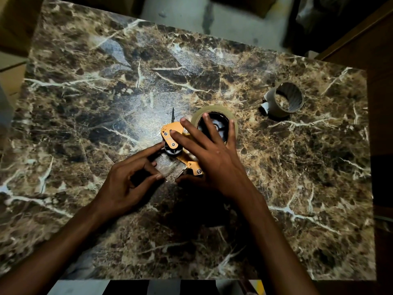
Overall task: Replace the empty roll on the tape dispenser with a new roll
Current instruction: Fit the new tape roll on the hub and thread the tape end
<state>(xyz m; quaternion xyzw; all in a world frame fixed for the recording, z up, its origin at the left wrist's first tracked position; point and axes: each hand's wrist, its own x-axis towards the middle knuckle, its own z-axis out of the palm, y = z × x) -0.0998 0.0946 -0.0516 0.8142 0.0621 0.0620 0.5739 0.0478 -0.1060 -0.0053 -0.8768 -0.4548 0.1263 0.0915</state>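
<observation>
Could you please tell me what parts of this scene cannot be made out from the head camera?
- Dispenser handle and rear frame: hidden under the right hand.
- Tape end and its path: clear tape, too faint between the left hand and dispenser.
- New roll near side: covered by right fingers.
- Empty core torn end: too small to read.

Tape dispenser (pixel 172 135) lies on table (pixel 106 81), center. New roll (pixel 212 116) sits on dispenser's wheel at its far-right end. Right hand (pixel 209 154) rests on top of dispenser + roll; left hand (pixel 129 179) just left of it, fingertip touching small roller. Empty core (pixel 282 99) well apart, far right.
</observation>
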